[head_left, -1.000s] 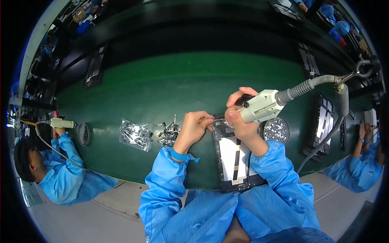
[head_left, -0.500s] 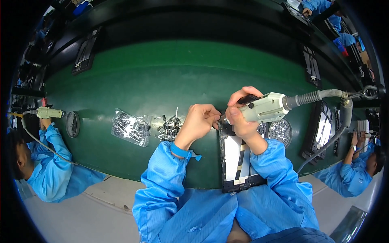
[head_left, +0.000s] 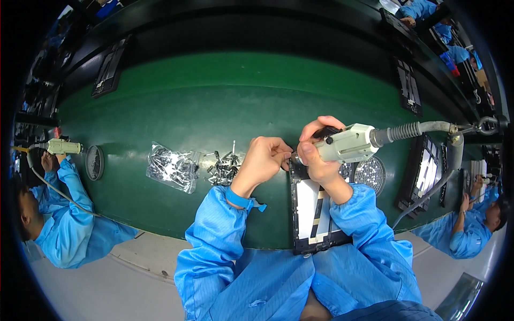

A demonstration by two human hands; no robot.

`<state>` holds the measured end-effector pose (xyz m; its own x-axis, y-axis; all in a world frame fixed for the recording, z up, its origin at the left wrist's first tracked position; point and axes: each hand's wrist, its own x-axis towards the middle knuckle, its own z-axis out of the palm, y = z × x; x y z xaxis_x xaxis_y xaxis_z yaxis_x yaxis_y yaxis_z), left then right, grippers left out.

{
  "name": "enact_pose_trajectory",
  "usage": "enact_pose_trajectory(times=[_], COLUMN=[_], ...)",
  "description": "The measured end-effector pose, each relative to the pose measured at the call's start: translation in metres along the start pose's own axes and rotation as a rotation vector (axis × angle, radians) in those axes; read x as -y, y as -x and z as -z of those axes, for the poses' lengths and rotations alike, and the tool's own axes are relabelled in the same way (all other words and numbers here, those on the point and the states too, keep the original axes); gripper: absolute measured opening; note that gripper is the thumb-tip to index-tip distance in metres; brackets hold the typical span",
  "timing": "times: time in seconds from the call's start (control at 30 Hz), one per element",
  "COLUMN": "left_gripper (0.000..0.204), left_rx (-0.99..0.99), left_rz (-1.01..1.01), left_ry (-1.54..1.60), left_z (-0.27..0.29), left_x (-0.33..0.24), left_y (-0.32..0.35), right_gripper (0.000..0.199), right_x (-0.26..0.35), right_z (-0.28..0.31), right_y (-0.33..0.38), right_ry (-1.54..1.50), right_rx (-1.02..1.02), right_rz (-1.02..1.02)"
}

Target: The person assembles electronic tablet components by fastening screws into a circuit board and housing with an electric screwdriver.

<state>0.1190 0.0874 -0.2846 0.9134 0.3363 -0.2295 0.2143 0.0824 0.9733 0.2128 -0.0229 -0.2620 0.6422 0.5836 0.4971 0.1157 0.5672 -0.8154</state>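
My right hand (head_left: 320,155) is wrapped round a pale green electric screwdriver (head_left: 350,143), whose cable leaves to the right. The tool's tip points left, toward the top left corner of a black rectangular frame (head_left: 296,214) with white panels. My left hand (head_left: 266,160), with a blue band at the wrist, pinches at that same corner; what sits between its fingertips is too small to make out. Left of this hand lies a loose pile of small metal and black parts (head_left: 225,168). The frame's near edge rests against my blue smock.
A clear bag of small metal parts (head_left: 172,167) lies left of the pile. Right of the frame is a round dish of small pieces (head_left: 369,175). Further right stand stacked black frames (head_left: 420,171) beside the hanging cable (head_left: 455,152). Co-workers sit at both sides, the left one with another screwdriver (head_left: 64,147).
My hands and the screwdriver stay almost where they were, with only a slight shift of the tool. The co-workers' hands at both sides have moved a little.
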Motion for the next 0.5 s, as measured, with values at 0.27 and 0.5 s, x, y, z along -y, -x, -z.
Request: enact_pose_trajectory(times=[0.27, 0.5], left_gripper=[0.003, 0.004], left_rx=[-0.032, -0.036], left_rz=[-0.019, -0.042], left_ry=[-0.012, 0.008], left_z=[-0.001, -0.002], left_x=[0.000, 0.000], left_y=[-0.001, -0.001], right_gripper=[0.048, 0.046], right_x=[0.003, 0.008], right_z=[-0.007, -0.015], right_y=[0.001, -0.001], right_ry=[0.214, 0.288], right_rx=[0.035, 0.055], right_rz=[0.000, 0.054])
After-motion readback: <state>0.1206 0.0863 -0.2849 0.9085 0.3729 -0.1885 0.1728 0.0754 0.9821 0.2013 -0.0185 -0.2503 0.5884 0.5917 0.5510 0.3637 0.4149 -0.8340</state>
